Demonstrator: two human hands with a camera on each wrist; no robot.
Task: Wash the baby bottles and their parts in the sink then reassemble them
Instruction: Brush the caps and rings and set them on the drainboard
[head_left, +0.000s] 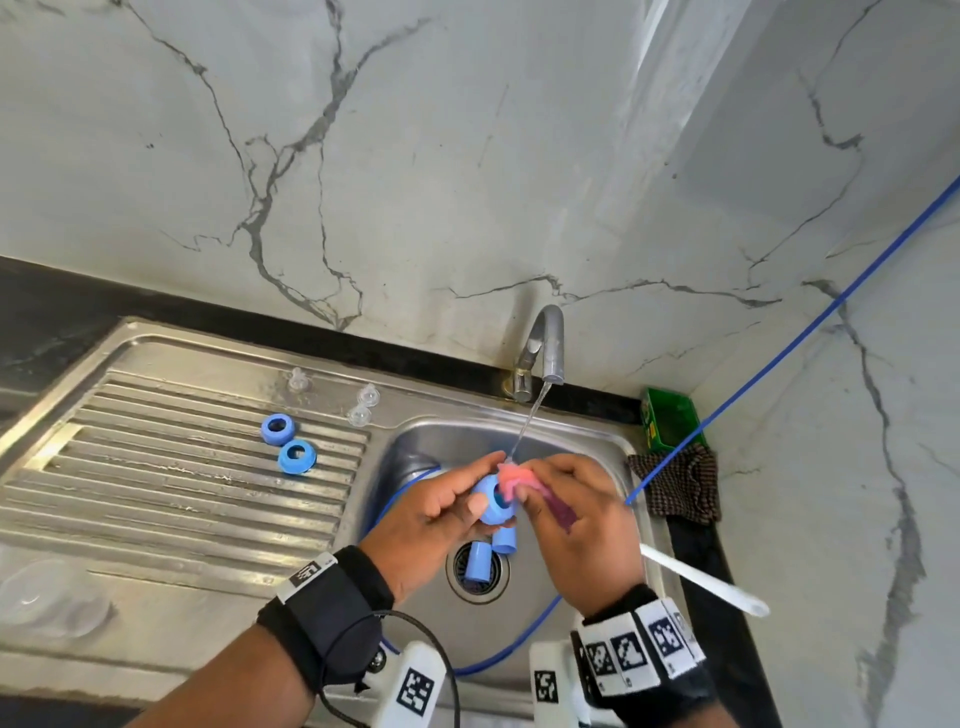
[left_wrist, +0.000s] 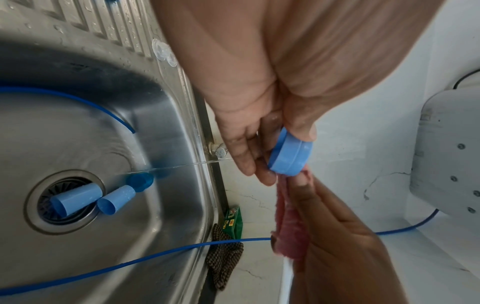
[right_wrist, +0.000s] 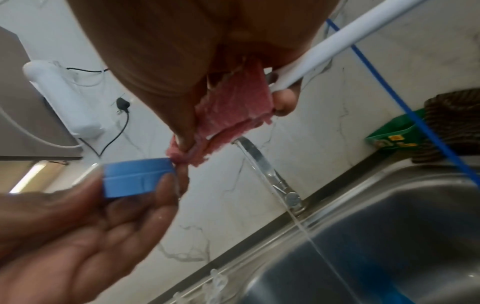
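1. The left hand (head_left: 441, 506) pinches a blue bottle collar ring (head_left: 491, 501) over the sink (head_left: 587, 441) basin, under the tap stream.
2. The right hand (head_left: 582, 519) grips the pink sponge brush (head_left: 511, 480), pressing it into the ring.
3. Risk: the wet ring may slip and drop onto the blue caps (head_left: 478, 561) at the drain, 6 o'clock.

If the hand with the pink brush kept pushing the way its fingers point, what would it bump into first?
Most likely the blue ring that the left hand holds. The right hand points its pink brush head right at the ring's opening; they look touching already, though depth is hard to judge.
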